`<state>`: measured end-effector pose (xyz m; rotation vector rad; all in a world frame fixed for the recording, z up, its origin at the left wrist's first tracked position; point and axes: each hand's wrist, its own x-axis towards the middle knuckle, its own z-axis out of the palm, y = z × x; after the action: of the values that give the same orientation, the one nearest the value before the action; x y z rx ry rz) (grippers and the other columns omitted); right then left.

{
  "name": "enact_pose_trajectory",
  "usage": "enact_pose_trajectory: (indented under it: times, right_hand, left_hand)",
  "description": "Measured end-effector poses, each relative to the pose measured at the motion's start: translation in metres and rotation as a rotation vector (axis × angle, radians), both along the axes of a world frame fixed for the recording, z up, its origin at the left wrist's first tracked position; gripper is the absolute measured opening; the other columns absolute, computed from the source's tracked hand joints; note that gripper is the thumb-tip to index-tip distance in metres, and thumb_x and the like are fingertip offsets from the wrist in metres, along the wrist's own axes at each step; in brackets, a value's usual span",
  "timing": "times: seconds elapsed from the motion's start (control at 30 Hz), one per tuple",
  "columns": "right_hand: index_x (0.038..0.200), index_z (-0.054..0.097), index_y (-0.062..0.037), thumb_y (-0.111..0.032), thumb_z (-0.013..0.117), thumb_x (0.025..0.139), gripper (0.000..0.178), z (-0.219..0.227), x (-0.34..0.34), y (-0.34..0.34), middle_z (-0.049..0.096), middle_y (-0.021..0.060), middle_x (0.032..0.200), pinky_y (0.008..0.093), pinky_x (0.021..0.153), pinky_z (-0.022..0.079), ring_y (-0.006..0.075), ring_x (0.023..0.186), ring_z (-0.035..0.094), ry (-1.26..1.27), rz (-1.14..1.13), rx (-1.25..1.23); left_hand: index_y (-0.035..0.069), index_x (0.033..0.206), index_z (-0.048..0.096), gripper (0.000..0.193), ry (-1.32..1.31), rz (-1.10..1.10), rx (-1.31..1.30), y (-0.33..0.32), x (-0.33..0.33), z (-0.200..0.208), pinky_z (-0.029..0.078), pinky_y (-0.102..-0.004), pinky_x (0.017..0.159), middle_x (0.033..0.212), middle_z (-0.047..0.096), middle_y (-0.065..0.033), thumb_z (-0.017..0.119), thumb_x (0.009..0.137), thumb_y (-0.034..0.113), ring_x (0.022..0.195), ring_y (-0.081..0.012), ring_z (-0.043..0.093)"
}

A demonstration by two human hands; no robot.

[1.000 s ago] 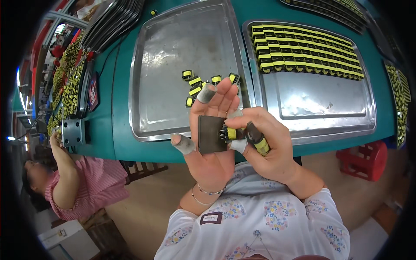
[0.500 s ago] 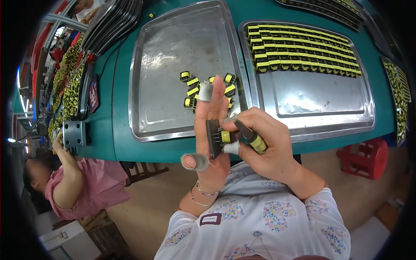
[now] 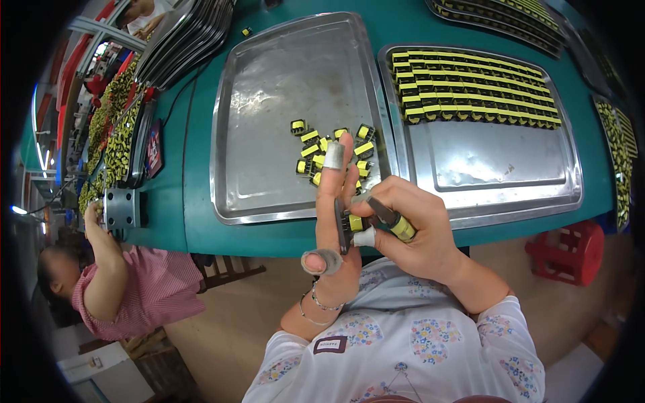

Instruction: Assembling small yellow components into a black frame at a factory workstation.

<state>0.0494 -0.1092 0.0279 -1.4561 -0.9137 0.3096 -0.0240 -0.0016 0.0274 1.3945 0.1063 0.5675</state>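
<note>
Now, at 3 o'clock of the flat dark plate point(image 3: 342, 235) on the straight-fingered left hand point(image 3: 328, 225), the right hand point(image 3: 422, 232) pinches a boxy black-and-yellow component point(image 3: 355, 221), likely light, stiff, best held by its sides.

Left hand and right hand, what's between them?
In the head view, a dark plate lies against the left hand; beside it is a yellow-black component, pinched by the right hand.

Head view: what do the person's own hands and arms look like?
The left hand wears grey covers on the thumb and one finger, with thin bracelets at the wrist. The right hand has a whitish thumb cover. The short white sleeves carry multicoloured flower patterns.
</note>
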Motion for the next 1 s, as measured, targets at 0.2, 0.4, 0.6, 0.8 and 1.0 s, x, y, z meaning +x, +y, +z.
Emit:
enact_pose_trajectory:
  times: [0.2,0.4,0.6,0.8,1.0]
  right_hand:
    - [0.098,0.066,-0.0034,0.007,0.063,0.062,0.037,0.004,0.000,-0.003,0.062,0.0089,0.087,0.0309,0.069,0.048,0.0233,0.079,0.061,-0.094,-0.001,0.028]
    - [0.104,0.067,-0.0088,0.004,0.069,0.062,0.045,-0.005,0.005,-0.004,0.060,0.0088,0.100,0.0334,0.067,0.050,0.0254,0.083,0.062,-0.431,-0.040,0.086]
    - [0.096,0.067,-0.0072,-0.004,0.064,0.073,0.023,-0.008,0.009,-0.007,0.060,0.0087,0.097,0.0338,0.069,0.051,0.0247,0.081,0.061,-0.567,-0.009,0.178]
    - [0.090,0.068,-0.0037,-0.003,0.065,0.069,0.022,-0.005,0.007,-0.011,0.059,0.0082,0.089,0.0355,0.069,0.052,0.0265,0.081,0.062,-0.562,0.034,0.143]
    - [0.091,0.065,-0.0040,0.000,0.066,0.063,0.028,-0.003,0.003,-0.002,0.059,0.0091,0.089,0.0345,0.065,0.050,0.0253,0.076,0.060,-0.605,0.011,0.129]
  left_hand:
    - [0.002,0.145,0.023,0.102,0.034,-0.039,-0.203,-0.005,0.003,0.003,0.018,-0.0470,0.114,0.149,0.025,-0.0241,0.031,0.081,0.080,0.139,-0.0365,0.026]
    - [0.000,0.143,0.023,0.098,0.078,-0.110,-0.582,-0.008,0.000,0.010,0.025,-0.0455,0.113,0.145,0.030,-0.0304,0.033,0.083,0.077,0.134,-0.0389,0.033]
    - [0.001,0.141,0.028,0.092,0.268,-0.136,-0.214,0.003,-0.006,0.005,0.045,-0.0369,0.095,0.128,0.049,-0.0330,0.033,0.086,0.075,0.113,-0.0330,0.055]
    - [-0.007,0.129,0.044,0.074,0.229,-0.175,-0.181,0.011,-0.018,-0.007,0.050,-0.0338,0.087,0.120,0.058,-0.0262,0.040,0.094,0.059,0.102,-0.0264,0.061]
    - [-0.009,0.131,0.041,0.065,0.150,-0.241,-0.218,0.007,-0.018,-0.009,0.045,-0.0350,0.094,0.120,0.059,-0.0236,0.035,0.099,0.047,0.112,-0.0273,0.058]
